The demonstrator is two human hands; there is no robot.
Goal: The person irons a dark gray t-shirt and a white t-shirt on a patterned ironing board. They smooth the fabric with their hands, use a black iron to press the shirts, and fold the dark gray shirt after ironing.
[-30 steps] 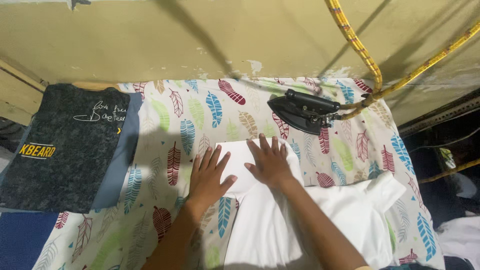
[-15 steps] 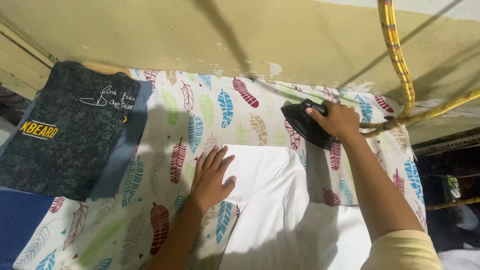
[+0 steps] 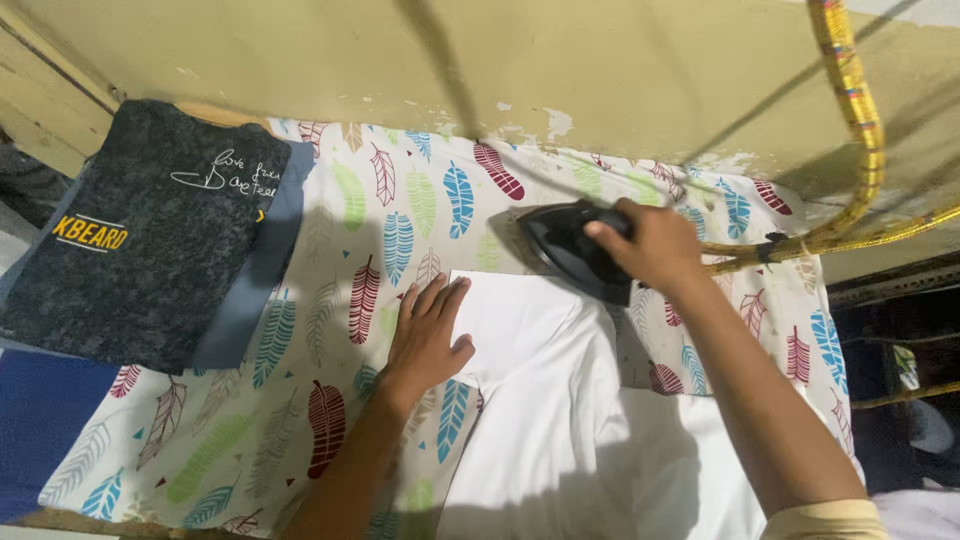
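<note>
the black iron [image 3: 572, 248] sits at the top edge of the white garment [image 3: 560, 400] on the leaf-print cloth [image 3: 350, 220], right hand [image 3: 650, 245] wrapped around its handle, left hand [image 3: 428, 335] pressed flat, fingers spread, on the garment's corner.

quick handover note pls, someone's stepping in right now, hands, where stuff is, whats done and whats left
Left hand: flat, pinning the left edge of the white garment on the leaf-print cloth.
Right hand: gripping the black iron, which sits at the garment's top edge.
Folded dark shirt lies at the far left.
Done: garment spread out, iron in hand.
Left: most of the white garment is not yet under the iron.
</note>
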